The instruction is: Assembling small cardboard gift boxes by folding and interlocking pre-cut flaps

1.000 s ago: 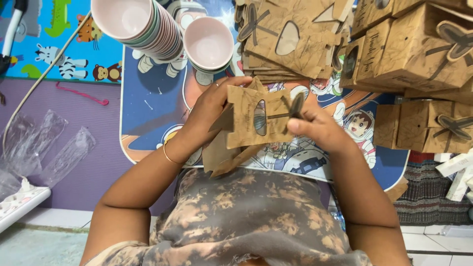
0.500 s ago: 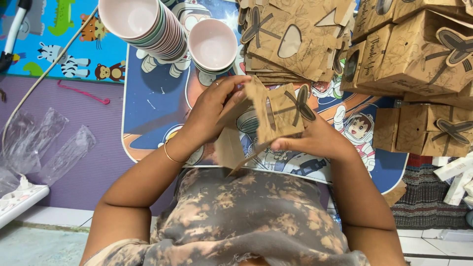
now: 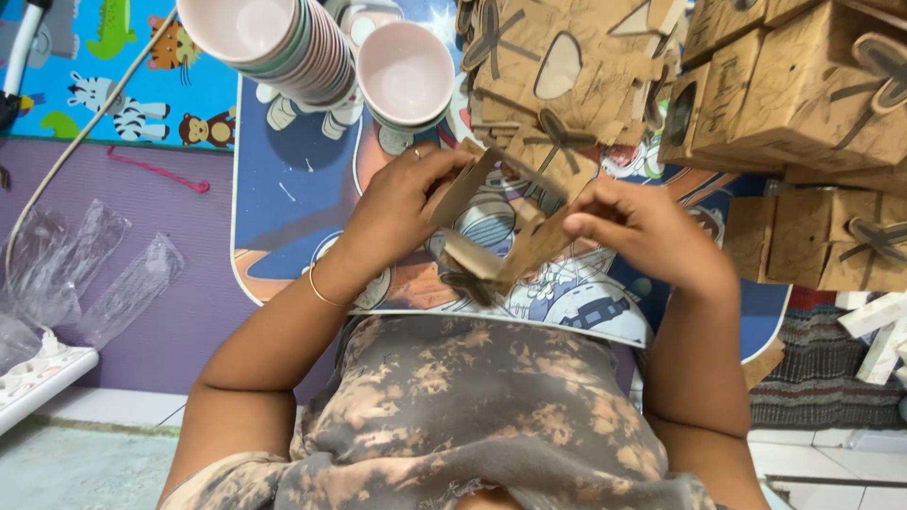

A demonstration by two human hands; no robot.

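Both hands hold one brown cardboard box [image 3: 501,236] above a small table with a cartoon space print [image 3: 293,189]. My left hand [image 3: 402,212] grips the box's left wall, and my right hand [image 3: 652,236] pinches its right wall. The box is opened into a square tube, its inside facing me and a flap folded in at the bottom.
A stack of pink paper cups [image 3: 283,42] and a single pink cup [image 3: 406,71] lie at the table's far side. Flat brown box blanks [image 3: 567,76] are piled beyond my hands. Several folded boxes [image 3: 812,94] are stacked at the right. Clear plastic bags [image 3: 85,274] lie at the left.
The box has turned from showing its windowed front to showing its open inside. My hands have spread its walls apart and moved to its two sides.
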